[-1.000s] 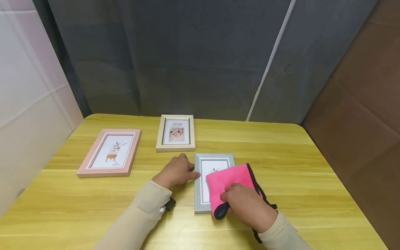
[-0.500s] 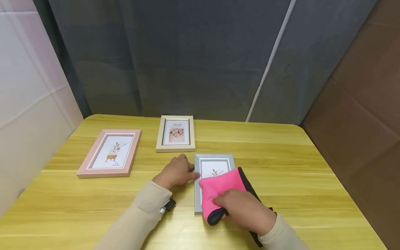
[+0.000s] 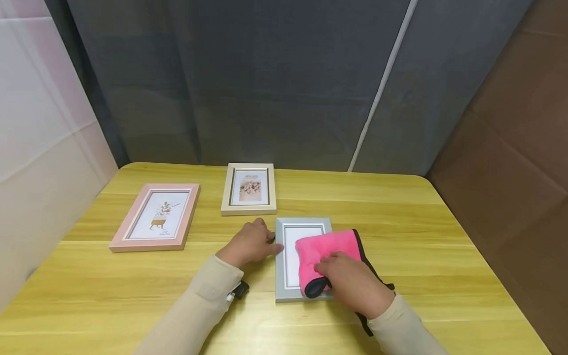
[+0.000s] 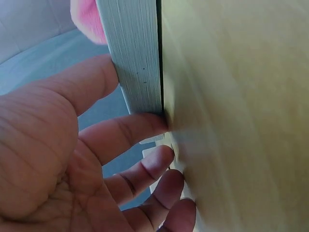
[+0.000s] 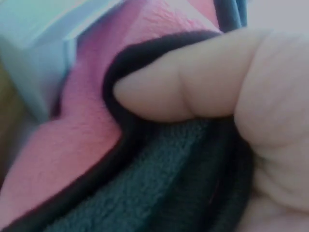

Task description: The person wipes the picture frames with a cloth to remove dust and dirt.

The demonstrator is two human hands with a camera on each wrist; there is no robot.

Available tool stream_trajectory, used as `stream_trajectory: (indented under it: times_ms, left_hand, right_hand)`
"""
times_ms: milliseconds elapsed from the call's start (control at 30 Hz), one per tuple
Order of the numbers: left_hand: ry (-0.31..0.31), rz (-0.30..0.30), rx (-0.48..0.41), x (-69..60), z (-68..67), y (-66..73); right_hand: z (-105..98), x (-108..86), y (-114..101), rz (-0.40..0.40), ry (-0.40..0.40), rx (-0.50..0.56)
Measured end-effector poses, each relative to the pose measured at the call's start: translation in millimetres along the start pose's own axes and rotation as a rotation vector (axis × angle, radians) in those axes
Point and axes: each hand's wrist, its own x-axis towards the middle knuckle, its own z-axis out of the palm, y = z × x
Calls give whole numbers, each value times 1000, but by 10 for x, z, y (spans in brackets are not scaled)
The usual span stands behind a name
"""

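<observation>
A grey-blue picture frame (image 3: 280, 276) lies flat on the table, partly covered by a folded pink cloth (image 3: 341, 241) with black edging. My right hand (image 3: 355, 283) grips the cloth on the frame's lower right part; in the right wrist view its thumb lies over the black edge of the cloth (image 5: 91, 130). At the frame's left edge is my left hand (image 3: 250, 242), thumb touching the rim. The left wrist view shows the thumb and index finger of the left hand (image 4: 96, 154) against the frame's side (image 4: 137, 58), the other fingers loosely bent near the tabletop.
Further left lies a pink frame (image 3: 128, 242) with a plant picture. A cream frame (image 3: 248, 210) with a flower picture lies behind my left hand. The wooden table (image 3: 443, 256) has a dark curtain behind it, a pale sheet at left and a brown one at right.
The right hand and cloth shifted toward the lower left across the frame, then back up and to the right. The left hand stays at the frame's left edge.
</observation>
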Motion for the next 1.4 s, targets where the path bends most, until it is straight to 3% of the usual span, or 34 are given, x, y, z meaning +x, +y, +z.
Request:
stream_trajectory:
  times_ms: [233, 367, 500, 667, 767, 867, 933, 1067, 1267, 1400]
  left_hand:
    - [-6, -35, 31, -13, 5, -7]
    - [5, -38, 31, -18, 6, -18]
    - [11, -20, 34, -28, 2, -21]
    - [27, 3, 59, -70, 5, -32]
    - [31, 20, 63, -95, 13, -31]
    - [32, 37, 73, -113, 11, -19]
    - [34, 48, 81, -112, 7, -15]
    - [40, 72, 106, -87, 3, -6]
    - [31, 66, 117, -60, 18, -1]
    - [45, 62, 113, -75, 27, -7]
  right_hand:
    - [3, 374, 167, 122, -46, 142]
    - [-26, 603, 268, 148, -67, 168]
    - [-23, 675, 345, 146, -58, 219]
    - [-44, 390, 259, 18, -58, 235]
    - [-62, 124, 96, -108, -65, 173]
    - [-33, -18, -43, -185, -34, 55]
    - [-5, -7, -99, -171, -23, -4]
    - [21, 211, -92, -36, -39, -22]
    - [2, 622, 126, 98, -25, 133]
    - [-12, 638, 329, 86, 22, 269]
